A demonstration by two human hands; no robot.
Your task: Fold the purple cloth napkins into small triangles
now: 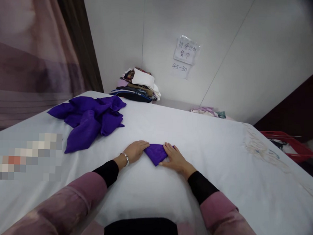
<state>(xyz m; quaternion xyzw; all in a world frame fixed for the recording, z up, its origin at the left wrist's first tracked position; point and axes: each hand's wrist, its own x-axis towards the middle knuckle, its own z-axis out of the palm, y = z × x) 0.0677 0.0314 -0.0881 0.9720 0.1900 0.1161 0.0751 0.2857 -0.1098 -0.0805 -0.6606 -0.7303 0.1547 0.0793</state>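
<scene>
A purple cloth napkin, folded into a triangle, lies on the white-covered table with one point toward me. At its left corner rest the fingertips of my left hand, the fingers stretched out flat and close together. My right hand lies over the right side of the triangle, fingers extended and thumb apart near the lower point. Part of the napkin's right side is hidden under that hand. Further left is a loose, crumpled heap of purple napkins.
Folded clothes are stacked behind the table's far edge, and more fabric lies further right. A red basket is beyond the right edge. Handwritten paper signs hang on the wall. A pinkish curtain is at left.
</scene>
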